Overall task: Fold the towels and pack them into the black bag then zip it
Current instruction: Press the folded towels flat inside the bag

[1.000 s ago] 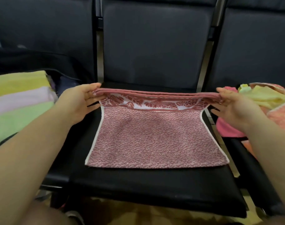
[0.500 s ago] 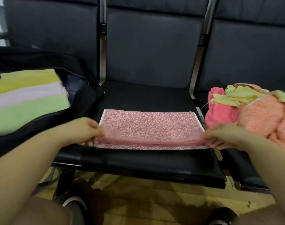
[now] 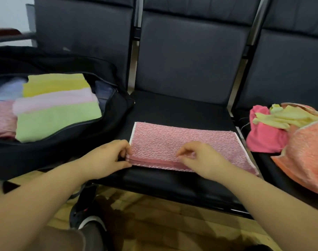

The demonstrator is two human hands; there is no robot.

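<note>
A pink patterned towel [image 3: 189,140], folded in half, lies flat on the middle black chair seat [image 3: 181,109]. My left hand [image 3: 107,156] pinches the towel's near-left corner at the layered front edge. My right hand [image 3: 199,158] pinches that same front edge near its middle, fingers curled on the cloth. The black bag [image 3: 116,107] lies unzipped on the left seat and holds folded towels: a yellow, pink and green striped one [image 3: 55,104] on top, a pink one [image 3: 2,116] and a pale blue one [image 3: 8,89] beside it.
A loose pile of unfolded towels [image 3: 299,142], magenta, yellow and orange, sits on the right seat. Chair backs rise behind all three seats. Below the seat edge are a tiled floor and my shoe [image 3: 85,212].
The far edge of the towel came down to the near edge, folding it in half. My right hand then slid left along the front edge to the middle. The view shifted right.
</note>
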